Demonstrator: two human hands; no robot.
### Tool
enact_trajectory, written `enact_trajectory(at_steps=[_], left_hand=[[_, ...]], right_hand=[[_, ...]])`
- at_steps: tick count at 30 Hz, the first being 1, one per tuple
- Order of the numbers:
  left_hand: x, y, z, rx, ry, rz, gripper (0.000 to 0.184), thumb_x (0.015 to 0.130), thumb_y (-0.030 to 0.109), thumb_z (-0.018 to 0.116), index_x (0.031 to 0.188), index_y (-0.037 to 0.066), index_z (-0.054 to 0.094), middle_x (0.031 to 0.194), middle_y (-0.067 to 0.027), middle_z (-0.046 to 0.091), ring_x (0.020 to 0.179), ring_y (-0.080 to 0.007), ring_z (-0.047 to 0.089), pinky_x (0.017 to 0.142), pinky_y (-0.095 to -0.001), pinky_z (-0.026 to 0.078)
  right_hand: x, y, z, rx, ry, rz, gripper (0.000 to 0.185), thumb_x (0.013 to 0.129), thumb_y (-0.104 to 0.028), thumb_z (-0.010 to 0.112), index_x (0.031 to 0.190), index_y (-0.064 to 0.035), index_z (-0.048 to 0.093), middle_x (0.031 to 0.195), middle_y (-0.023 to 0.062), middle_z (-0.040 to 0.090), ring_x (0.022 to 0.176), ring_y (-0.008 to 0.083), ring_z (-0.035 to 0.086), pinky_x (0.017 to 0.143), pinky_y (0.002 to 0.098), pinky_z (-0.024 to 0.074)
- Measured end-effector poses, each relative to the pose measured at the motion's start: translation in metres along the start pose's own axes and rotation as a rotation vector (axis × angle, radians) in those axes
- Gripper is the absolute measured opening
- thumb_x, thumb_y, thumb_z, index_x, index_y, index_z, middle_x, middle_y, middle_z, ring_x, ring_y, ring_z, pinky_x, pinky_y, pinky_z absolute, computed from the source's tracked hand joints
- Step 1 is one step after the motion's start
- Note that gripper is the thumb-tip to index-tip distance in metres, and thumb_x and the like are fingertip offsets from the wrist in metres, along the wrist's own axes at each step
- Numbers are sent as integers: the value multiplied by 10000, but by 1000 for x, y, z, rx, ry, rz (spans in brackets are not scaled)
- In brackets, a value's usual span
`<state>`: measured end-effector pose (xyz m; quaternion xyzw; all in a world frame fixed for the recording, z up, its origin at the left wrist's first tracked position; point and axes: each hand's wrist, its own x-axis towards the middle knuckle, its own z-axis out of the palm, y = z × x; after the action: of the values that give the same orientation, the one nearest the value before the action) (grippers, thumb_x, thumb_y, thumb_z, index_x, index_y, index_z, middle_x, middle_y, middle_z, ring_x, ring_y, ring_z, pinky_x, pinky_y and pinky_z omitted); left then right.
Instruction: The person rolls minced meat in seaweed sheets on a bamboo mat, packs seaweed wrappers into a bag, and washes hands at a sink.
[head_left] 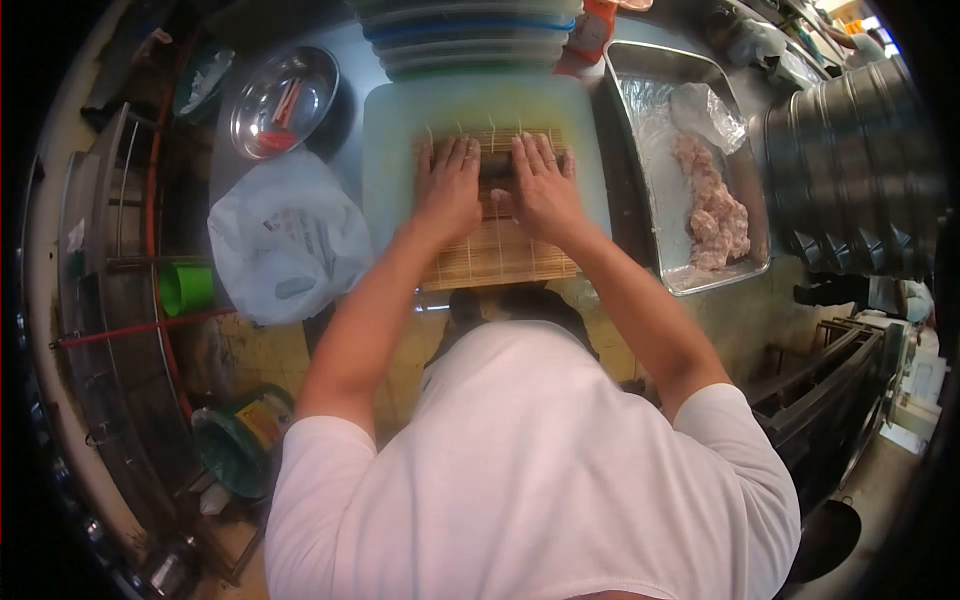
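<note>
Both hands lie palm down over a dark roll (496,165) on a bamboo rolling mat (500,250). My left hand (449,188) covers the roll's left part, its fingers stretched forward. On the right part rests my right hand (543,188), fingers also extended and its thumb pointing inward. Only the middle of the roll shows between them; what lies under the palms is hidden. Beneath the mat is a pale greenish cutting board (388,115).
Left of the board are a metal bowl (310,75) with reddish sticks in it and a white plastic bag (290,240). To the right, a metal tray (660,225) holds pale pink minced meat (715,220) and clear plastic. Stacked lidded containers (470,35) stand behind the board.
</note>
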<state>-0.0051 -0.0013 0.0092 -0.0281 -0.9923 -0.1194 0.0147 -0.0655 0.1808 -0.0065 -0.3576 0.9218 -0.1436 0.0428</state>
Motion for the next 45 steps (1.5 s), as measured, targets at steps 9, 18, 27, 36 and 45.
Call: enact_trajectory(at_steps=[9,18,27,36,45], left_hand=[[10,-13,4,-14,9,37,700,774,76,674,1432,-30,460,1429,-226,522,1391,-331,444,1195,-563,222],[9,-26,-102,-969,8,-34,662,747,147,836,1343,19,577,1248,-137,651,1141,-220,636,1007,-382,481],[-11,9,-49,-1534,251,10,262,806,84,821,1001,49,650,1032,-79,689,1009,-143,646,900,-310,520],[-23,17,-63,-1203,215,-7,171,811,32,797,852,38,631,789,23,622,751,-59,588,681,-246,497],[-29,17,-65,-963,136,9,136,806,35,783,902,13,690,806,0,684,748,-73,595,698,-282,514]], right_hand=[[8,3,0,-22,-19,18,857,932,-423,627,1542,55,260,1603,249,296,1508,432,223,1197,651,119],[34,0,-69,383,-84,-9,427,807,-186,763,1171,8,654,1111,176,701,1036,331,657,879,442,501],[10,-26,-57,841,-207,-159,367,875,-192,739,1184,-7,672,1009,169,711,947,295,683,855,405,529],[6,-49,-129,1489,-154,-69,478,1043,-337,579,1337,40,602,1149,86,696,1101,164,627,1007,305,475],[-2,-51,-113,1505,-167,-58,383,1023,-273,626,1255,29,659,1093,54,706,1035,118,636,941,277,493]])
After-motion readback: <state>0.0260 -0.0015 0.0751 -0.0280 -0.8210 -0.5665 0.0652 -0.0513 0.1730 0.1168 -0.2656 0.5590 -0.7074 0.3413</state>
